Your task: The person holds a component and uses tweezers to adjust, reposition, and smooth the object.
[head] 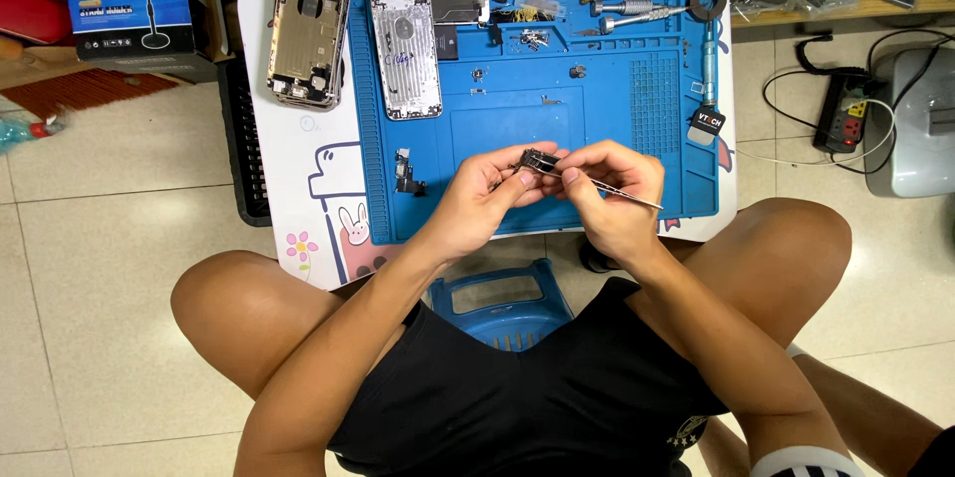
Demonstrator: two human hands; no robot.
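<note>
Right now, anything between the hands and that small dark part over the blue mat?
Nothing visible. The left hand already pinches the small dark part, and the right hand brings tweezers up against it. Both hover over the blue mat.

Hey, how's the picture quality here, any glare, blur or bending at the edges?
Head view: even, soft light with faint shadows; mild glare on the silver phone back; floor tile lines bow slightly toward the edges; the left hand and right hand are sharp, but the small dark part is too tiny to resolve.
</note>
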